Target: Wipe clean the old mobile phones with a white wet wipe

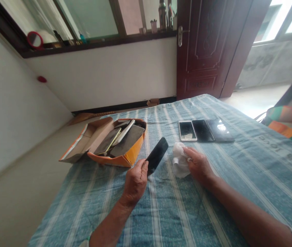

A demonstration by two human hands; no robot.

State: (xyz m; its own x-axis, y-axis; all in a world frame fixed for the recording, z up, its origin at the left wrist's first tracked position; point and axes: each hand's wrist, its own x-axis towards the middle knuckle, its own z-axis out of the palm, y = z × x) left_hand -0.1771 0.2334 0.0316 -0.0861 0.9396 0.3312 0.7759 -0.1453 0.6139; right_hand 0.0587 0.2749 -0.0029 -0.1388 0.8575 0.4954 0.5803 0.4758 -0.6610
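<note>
My left hand [136, 180] grips a black phone [157, 155] by its lower end, holding it tilted above the striped bed cover. A crumpled white cloth [180, 161] hangs from my right hand [199, 165], its fingers pinched on it, apart from the phone. Beyond that hand, a white-framed phone [187, 131], a black phone [202, 131] and a wider dark device [220, 130] lie side by side. To the left of my left hand stands an open orange cardboard box [135, 150] with several phones or similar flat devices inside.
The blue striped cover [161, 212] spreads under everything, its far edge near a wall and a dark red door [207, 51]. A window sill [97, 44] holds a mirror [35, 40] and a flask [162, 17]. Colourful fabric [284, 121] lies at the right.
</note>
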